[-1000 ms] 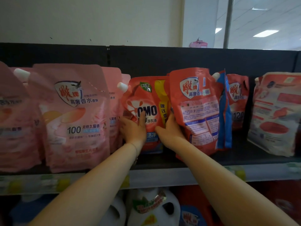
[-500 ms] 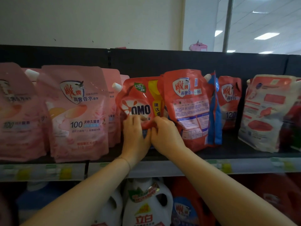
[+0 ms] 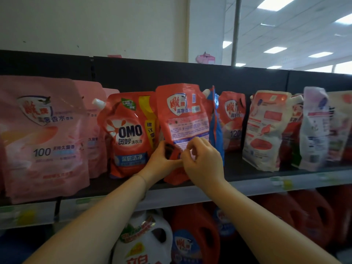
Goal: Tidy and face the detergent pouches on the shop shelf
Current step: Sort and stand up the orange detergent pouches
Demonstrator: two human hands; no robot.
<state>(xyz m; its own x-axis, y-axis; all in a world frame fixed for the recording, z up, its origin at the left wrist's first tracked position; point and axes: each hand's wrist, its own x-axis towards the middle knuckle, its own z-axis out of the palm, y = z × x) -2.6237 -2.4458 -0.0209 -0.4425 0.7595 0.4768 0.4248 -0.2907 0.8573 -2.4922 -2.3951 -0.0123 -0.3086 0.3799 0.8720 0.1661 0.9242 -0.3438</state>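
Note:
A red pouch (image 3: 185,113) stands mid-shelf with its printed back side toward me. My left hand (image 3: 162,161) and my right hand (image 3: 202,162) both grip its lower part, near the shelf's front edge. Left of it a red OMO pouch (image 3: 127,134) stands upright, front facing out, free of my hands. A blue pouch (image 3: 217,126) shows edge-on just behind the held one. Large pink pouches (image 3: 43,138) fill the left of the shelf.
Another red pouch (image 3: 233,119) stands further back. White-and-red pouches (image 3: 263,130) and a pale one (image 3: 314,128) stand at the right. The shelf's grey front rail (image 3: 257,184) carries price tags. Detergent jugs (image 3: 144,242) stand on the shelf below.
Both hands left the OMO pouch and moved right onto the back-facing red pouch. The OMO pouch now stands on its own, upright.

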